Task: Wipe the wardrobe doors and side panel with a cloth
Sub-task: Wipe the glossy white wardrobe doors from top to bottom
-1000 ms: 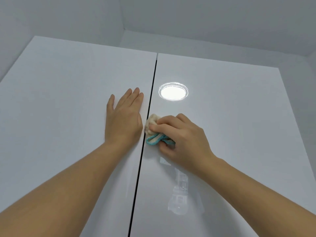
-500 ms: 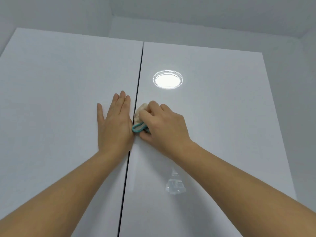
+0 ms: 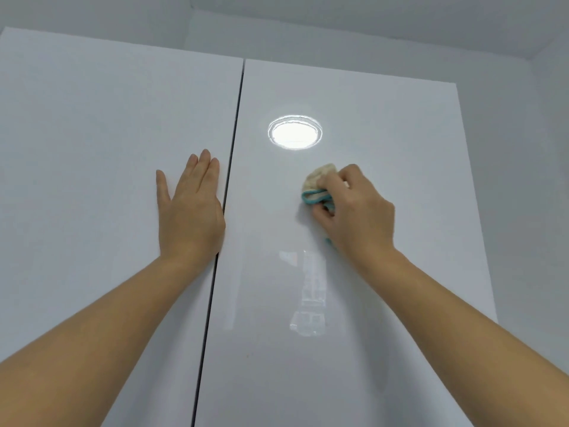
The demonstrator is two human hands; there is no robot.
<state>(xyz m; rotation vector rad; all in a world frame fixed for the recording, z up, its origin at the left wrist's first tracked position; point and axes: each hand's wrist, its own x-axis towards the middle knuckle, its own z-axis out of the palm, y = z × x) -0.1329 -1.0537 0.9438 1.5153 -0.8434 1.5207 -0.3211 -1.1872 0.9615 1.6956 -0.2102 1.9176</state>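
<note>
Right hand: fingers curled round bunched cloth, pressing it on right door. Cloth cream with teal edge, sticking out at hand's 10 o'clock, past fingertips. Teal scrap also shows under heel of hand at 7 o'clock. Cloth well right of door gap, at 5 o'clock from round lamp glare. Left hand: flat on left door, fingers straight and together, thumb splayed, holding nothing, just beside gap. Pale reflection at cloth's 6 o'clock too blurred to read.
</note>
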